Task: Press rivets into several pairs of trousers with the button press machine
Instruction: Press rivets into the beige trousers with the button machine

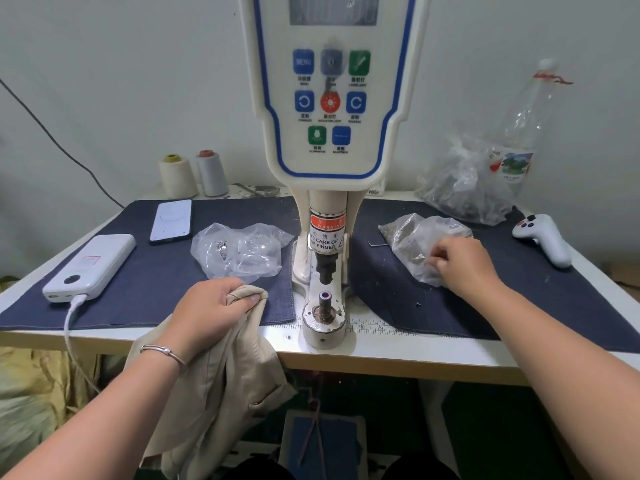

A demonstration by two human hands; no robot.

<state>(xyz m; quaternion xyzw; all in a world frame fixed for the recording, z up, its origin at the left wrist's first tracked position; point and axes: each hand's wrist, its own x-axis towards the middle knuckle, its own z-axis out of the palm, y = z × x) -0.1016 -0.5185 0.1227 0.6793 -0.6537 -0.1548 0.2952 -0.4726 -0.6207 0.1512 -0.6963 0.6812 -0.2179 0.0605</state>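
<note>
The button press machine (332,98) stands at the table's middle, its lower die post (325,301) bare under the punch. My left hand (211,306) grips a bunched fold of beige trousers (228,386), which hang over the table's front edge, just left of the die. My right hand (460,265) reaches into a clear plastic bag of small metal rivets (412,244) right of the machine; its fingers are curled inside the bag, and whether they pinch a rivet is hidden.
A second clear bag with metal pieces (239,251) lies left of the machine. A phone (171,221), a power bank (91,268) with cable, thread cones (176,176), a white controller (543,239), a plastic bottle (519,133) and a dark blue mat (145,268) occupy the table.
</note>
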